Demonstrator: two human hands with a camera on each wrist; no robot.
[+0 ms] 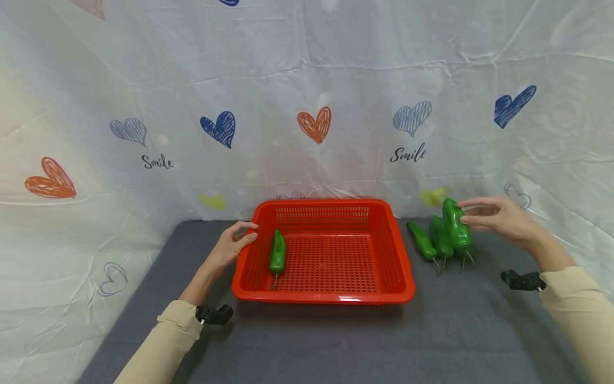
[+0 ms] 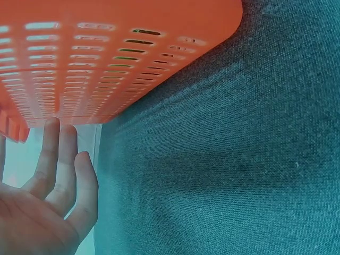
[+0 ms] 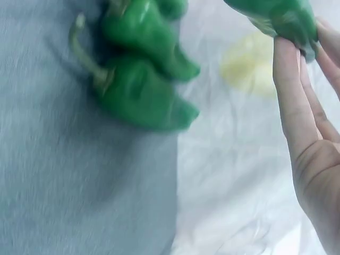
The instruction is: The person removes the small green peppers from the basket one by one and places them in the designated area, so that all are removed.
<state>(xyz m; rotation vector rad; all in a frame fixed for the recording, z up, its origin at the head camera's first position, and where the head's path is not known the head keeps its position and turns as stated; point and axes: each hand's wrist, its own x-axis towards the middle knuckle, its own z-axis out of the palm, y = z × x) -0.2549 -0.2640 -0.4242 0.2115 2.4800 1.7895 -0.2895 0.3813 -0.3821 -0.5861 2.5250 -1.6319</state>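
Observation:
My right hand (image 1: 501,218) pinches a green chili pepper (image 1: 455,224) between thumb and fingers, raised over the other peppers with its stem downward. Beneath it, a slim green pepper (image 1: 422,241) and a wider one (image 1: 440,237) lie side by side on the cloth; a third is mostly hidden by the held one. My left hand (image 1: 229,248) holds the left rim of a red plastic basket (image 1: 326,296), thumb and index finger over the edge. Its other fingers (image 2: 66,159) are outside, near the slotted wall. One green pepper (image 1: 277,255) lies inside, at the basket's left.
A dark grey cloth (image 1: 326,346) covers the table. Behind it hangs a white curtain (image 1: 268,80) printed with hearts and "Smile", close to the basket's far side. A black device (image 1: 213,314) is strapped on the left wrist, another (image 1: 523,280) on the right.

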